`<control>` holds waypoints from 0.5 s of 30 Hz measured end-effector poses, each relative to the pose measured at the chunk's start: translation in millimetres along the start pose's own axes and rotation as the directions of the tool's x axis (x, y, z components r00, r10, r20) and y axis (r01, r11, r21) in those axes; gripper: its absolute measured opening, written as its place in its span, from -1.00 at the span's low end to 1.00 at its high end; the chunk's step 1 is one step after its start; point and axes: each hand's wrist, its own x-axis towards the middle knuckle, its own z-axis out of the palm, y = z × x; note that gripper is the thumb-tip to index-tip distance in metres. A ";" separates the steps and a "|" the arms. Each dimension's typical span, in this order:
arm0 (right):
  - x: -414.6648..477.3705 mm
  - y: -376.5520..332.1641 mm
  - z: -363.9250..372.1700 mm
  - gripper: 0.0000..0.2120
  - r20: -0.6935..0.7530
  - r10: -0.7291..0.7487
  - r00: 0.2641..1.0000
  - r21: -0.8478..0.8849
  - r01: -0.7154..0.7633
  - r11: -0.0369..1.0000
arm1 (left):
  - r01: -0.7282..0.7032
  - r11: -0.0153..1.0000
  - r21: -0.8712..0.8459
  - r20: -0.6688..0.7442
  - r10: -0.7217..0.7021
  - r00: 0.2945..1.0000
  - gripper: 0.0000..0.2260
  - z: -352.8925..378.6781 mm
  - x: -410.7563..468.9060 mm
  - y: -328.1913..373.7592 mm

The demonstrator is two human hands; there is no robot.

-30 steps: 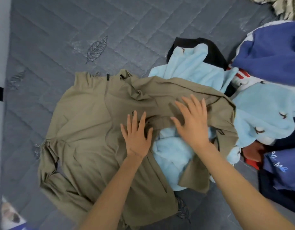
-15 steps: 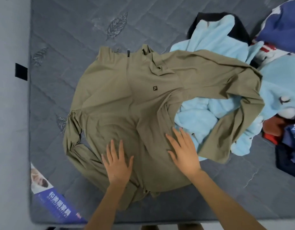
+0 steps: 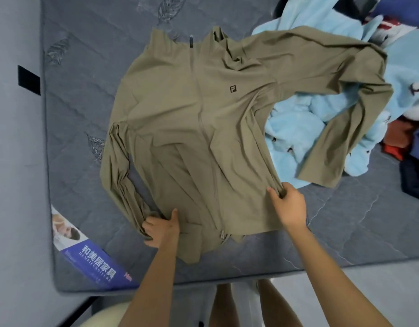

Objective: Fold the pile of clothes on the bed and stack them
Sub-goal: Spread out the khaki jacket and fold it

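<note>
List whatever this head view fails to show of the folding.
- Light blue fleece: partly under the olive zip jacket sleeve; garment type unclear.
- Clothes pile: cut off by the right edge.
- Left hand grip: fingertips buried in jacket fabric.
- Mattress label: small print too blurred to read.

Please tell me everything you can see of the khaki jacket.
The khaki jacket is thin, smooth and long-sleeved, with a stand collar, a front zip that looks closed and a small dark logo on the chest. It lies front up, spread but creased, on the grey mattress, collar away from the person. One sleeve lies bunched along its side; the other bends over the light blue fleece. The left hand grips the hem beside the bunched sleeve; the right hand pinches the opposite side seam.
</note>
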 end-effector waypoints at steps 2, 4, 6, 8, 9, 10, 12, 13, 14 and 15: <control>-12.8 1.9 -1.8 -0.59 -0.020 -0.008 1.000 0.048 0.009 0.999 | -0.044 0.998 0.044 -0.021 0.045 0.999 -0.36 4.3 -0.2 -7.9; -23.1 6.4 -1.5 -0.58 -0.030 0.005 1.000 0.112 -0.001 0.994 | -0.096 0.994 0.052 -0.011 0.096 0.995 -0.54 9.0 -4.3 -13.7; -29.9 13.5 -1.0 -0.58 -0.006 0.031 0.999 0.141 -0.030 0.989 | -0.134 0.990 0.043 0.002 0.134 0.991 -0.72 13.1 -7.3 -21.0; -35.2 17.9 -7.3 -0.58 0.022 0.057 0.998 0.116 -0.059 0.991 | -0.167 0.986 0.010 -0.011 0.167 0.986 -0.79 13.1 -8.2 -29.3; -36.9 19.4 -13.4 -0.57 0.024 0.068 0.997 0.116 -0.071 0.991 | -0.164 0.986 -0.026 -0.019 0.164 0.986 -0.81 10.8 -8.2 -33.1; -38.2 20.7 -21.2 -0.57 0.020 0.084 0.996 0.126 -0.086 0.988 | -0.163 0.984 -0.073 -0.041 0.161 0.986 -0.84 7.7 -8.0 -37.8; -40.0 23.6 -38.4 -0.58 0.019 0.113 0.993 0.139 -0.115 0.984 | -0.177 0.970 -0.167 -0.101 0.162 0.982 -0.89 -1.1 -11.0 -49.4; -40.5 25.9 -46.5 -0.58 0.024 0.122 0.992 0.135 -0.124 0.983 | -0.197 0.959 -0.205 -0.143 0.170 0.975 -0.90 -5.9 -13.4 -55.8; -40.5 28.7 -52.7 -0.59 0.028 0.132 0.991 0.122 -0.135 0.983 | -0.212 0.948 -0.238 -0.186 0.170 0.968 -0.90 -10.8 -16.0 -62.4; -40.5 31.4 -57.3 -0.61 0.027 0.137 0.990 0.106 -0.139 0.985 | -0.224 0.936 -0.271 -0.226 0.165 0.960 -0.90 -16.2 -20.0 -67.9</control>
